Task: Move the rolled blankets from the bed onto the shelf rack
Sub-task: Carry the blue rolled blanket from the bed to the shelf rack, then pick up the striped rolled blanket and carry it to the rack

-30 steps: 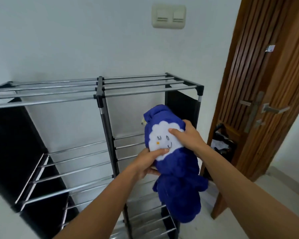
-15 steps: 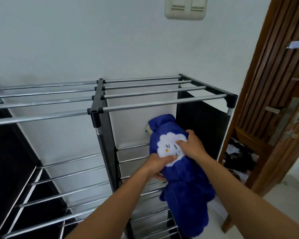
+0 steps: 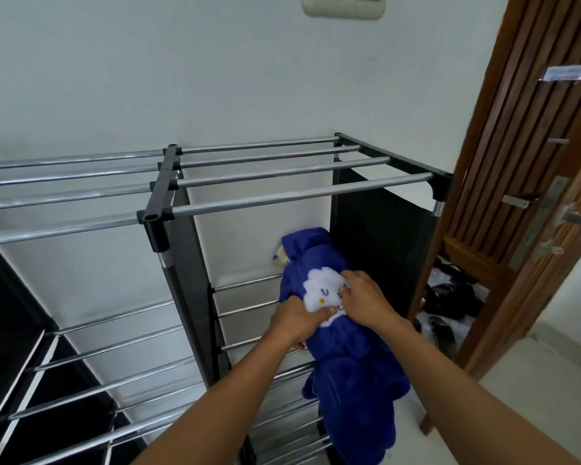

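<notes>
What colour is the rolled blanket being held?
Deep blue blanket with a white cloud-face patch; head view.

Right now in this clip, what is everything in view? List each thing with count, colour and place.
Rolled blue fleece blanket with white cloud face: one, blue, held at the rack's right section, lower end hanging.
Metal shelf rack with chrome bars and black joints: one, silver and black, against the wall.
Black fabric side panel: one, black, right end of rack.
Plastic wall switch plate: one, cream, top of wall.
Slatted wooden door with metal handle: one, brown, right.
Pile of dark and white items: unclear count, floor by door.
Left hand: gripping blanket.
Right hand: gripping blanket.
</notes>
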Available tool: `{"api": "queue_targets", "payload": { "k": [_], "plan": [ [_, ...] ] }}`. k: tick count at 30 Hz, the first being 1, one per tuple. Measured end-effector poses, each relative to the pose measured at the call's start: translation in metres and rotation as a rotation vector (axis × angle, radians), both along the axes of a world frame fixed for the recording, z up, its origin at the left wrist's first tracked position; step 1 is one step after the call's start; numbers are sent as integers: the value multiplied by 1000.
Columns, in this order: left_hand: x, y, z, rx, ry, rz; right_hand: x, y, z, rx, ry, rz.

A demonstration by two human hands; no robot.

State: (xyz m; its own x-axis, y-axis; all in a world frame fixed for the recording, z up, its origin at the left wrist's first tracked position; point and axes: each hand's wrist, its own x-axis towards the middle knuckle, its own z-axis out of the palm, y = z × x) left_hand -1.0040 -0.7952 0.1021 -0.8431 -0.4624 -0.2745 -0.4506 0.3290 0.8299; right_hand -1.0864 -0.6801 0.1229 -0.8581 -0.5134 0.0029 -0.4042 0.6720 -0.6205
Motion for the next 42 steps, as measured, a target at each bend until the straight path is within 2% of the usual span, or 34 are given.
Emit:
{"api": "queue_targets", "payload": {
  "k": [6,9,11,13,17,20,22,27,31,34,38,42],
  "plan": [
    [1,2,-1,-365,113,136,38,39,-6,-126,17,-16],
    [11,30,10,-610,395,144,63,74,-19,-177,5,-106],
    [18,60,15,-617,633,41,76,102,-26,-201,-28,-156],
    [25,95,18,-514,716,-163,88,137,-34,-184,-65,-235],
    [27,188,10,-372,507,-657,128,235,-64,-145,-139,-513],
    [39,274,-13,-406,238,-1000,196,319,-92,-231,-251,-775],
    [63,334,-30,-433,135,-1221,260,370,-108,-318,-303,-954],
    [214,500,-61,-334,65,-1705,489,472,-136,-558,-271,-1540],
    [362,600,-77,-219,-1,-2020,664,499,-139,-704,-219,-1952],
    [478,652,-79,-180,-61,-2238,785,502,-126,-795,-64,-2246],
    [613,690,-72,-96,-128,-2491,902,489,-118,-895,219,-2545],
    [717,717,-73,-7,-208,-2638,968,476,-123,-945,294,-2698]
  ]
}}
